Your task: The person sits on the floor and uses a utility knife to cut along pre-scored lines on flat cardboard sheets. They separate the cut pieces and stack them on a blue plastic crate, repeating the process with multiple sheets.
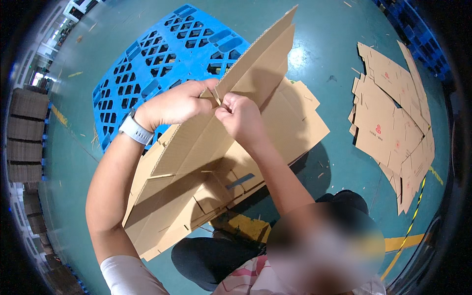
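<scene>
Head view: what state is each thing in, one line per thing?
Cardboard box: open, partly folded, panels raised.
Left grip: closed on the cardboard box's edge.
Right grip: pinched at the same edge.
Blue pallet: lying flat, partly hidden.
Loose cardboard sheets: lying flat, overlapping.
Cardboard stacks: piled up, far left.
Pale wristband: fastened, worn.

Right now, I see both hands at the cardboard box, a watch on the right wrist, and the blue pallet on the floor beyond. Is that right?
Not quite: the head view shows the watch on the wrist of the left hand, not the right hand. Both are at the cardboard box, with the blue pallet on the floor beyond.
</scene>
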A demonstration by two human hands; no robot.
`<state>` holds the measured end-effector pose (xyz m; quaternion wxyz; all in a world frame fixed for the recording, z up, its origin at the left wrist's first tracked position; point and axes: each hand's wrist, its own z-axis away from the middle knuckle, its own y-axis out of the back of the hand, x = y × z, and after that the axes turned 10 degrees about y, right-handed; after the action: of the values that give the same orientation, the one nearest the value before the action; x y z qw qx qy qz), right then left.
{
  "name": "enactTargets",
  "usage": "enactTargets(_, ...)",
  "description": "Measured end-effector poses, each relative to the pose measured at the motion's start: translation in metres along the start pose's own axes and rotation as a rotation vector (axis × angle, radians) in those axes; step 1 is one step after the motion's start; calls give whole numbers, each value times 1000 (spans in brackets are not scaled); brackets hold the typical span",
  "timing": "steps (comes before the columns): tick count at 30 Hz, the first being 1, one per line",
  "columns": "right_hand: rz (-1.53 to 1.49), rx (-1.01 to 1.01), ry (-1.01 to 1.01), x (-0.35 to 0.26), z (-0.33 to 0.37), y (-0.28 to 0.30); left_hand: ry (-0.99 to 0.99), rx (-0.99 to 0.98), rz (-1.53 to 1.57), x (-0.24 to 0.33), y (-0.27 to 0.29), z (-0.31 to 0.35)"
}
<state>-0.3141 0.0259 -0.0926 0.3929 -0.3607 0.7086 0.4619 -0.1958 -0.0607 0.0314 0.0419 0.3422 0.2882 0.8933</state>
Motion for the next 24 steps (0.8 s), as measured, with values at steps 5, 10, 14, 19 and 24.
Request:
enactTargets(5,137,207,361,13,4,-11,18,13,55,-2,0,-2)
enactTargets(10,10,105,957,-8,4,-15,-56,-9,151,-27,8,-14)
enactTargets(14,200,-440,1321,-28,42,1,71,48,88,-35,11,-11)
enactTargets(19,625,-1499,687,83,89,83,144,145,-57,-32,14,39)
enactTargets(24,294,-1044,639,112,108,62,224,305,158,-78,9,70)
